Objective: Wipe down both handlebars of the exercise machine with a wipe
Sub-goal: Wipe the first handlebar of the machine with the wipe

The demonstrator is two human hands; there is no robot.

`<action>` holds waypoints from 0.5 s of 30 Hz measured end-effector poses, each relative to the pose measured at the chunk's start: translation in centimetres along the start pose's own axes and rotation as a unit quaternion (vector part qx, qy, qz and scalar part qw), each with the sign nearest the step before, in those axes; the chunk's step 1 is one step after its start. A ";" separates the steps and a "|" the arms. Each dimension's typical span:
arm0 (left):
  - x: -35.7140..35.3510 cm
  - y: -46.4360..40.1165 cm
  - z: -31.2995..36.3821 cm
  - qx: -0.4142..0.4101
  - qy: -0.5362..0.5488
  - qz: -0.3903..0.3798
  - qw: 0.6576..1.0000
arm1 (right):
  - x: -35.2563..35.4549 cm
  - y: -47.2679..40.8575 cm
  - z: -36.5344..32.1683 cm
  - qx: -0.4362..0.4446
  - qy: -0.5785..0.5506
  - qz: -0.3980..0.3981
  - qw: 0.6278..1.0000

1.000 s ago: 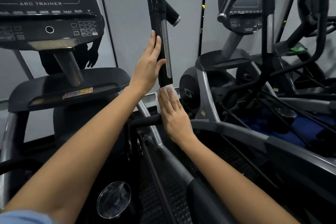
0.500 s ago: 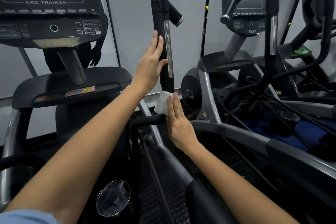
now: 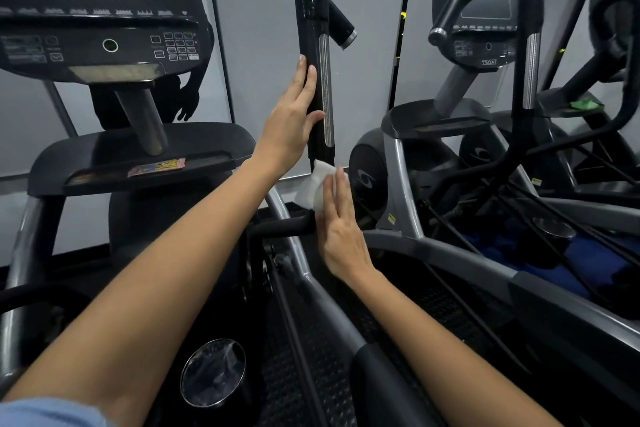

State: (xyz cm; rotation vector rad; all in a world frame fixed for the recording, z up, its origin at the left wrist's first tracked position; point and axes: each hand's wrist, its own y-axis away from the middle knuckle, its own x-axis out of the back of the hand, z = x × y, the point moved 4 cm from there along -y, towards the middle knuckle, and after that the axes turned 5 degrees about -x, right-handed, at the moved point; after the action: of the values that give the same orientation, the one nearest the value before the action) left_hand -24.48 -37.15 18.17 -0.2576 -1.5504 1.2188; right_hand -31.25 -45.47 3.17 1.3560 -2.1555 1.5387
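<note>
Left hand (image 3: 290, 121) flat against handlebar (image 3: 313, 55), right hand (image 3: 341, 232) straight-fingered on wipe (image 3: 313, 185), handlebar top cut off

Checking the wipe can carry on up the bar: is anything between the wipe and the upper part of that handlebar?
Only the left hand: its straight fingers lie on the handlebar just above the wipe, which the right hand presses at the bar's lower end. Nothing else visible is in the way.

Left grip (image 3: 289, 121) flat, fingers straight, right grip (image 3: 341, 229) flat
</note>
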 end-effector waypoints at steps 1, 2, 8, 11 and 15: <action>0.0 0.0 0.0 -0.001 -0.001 0.001 1.000 | 0.3 -0.6 -0.3 -0.006 -0.001 0.004 1.000; 0.1 0.0 0.0 -0.002 -0.002 0.001 1.000 | 0.5 -1.2 -0.7 -0.011 -0.009 0.010 1.000; 0.0 0.1 0.2 0.000 -0.001 0.002 1.000 | 0.0 0.2 0.3 -0.055 -0.068 -0.039 0.995; 0.0 0.2 0.2 0.000 0.000 -0.001 1.000 | 0.5 -0.5 0.3 -0.081 -0.126 -0.067 0.986; 0.0 0.1 0.2 -0.002 -0.004 -0.005 1.000 | 1.1 -2.7 -0.6 -0.128 -0.162 -0.078 0.975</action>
State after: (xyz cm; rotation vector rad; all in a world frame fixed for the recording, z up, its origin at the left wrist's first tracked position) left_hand -24.66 -37.22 18.08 -0.2465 -1.5596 1.2113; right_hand -30.07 -45.80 5.94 1.7298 -2.2615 0.9984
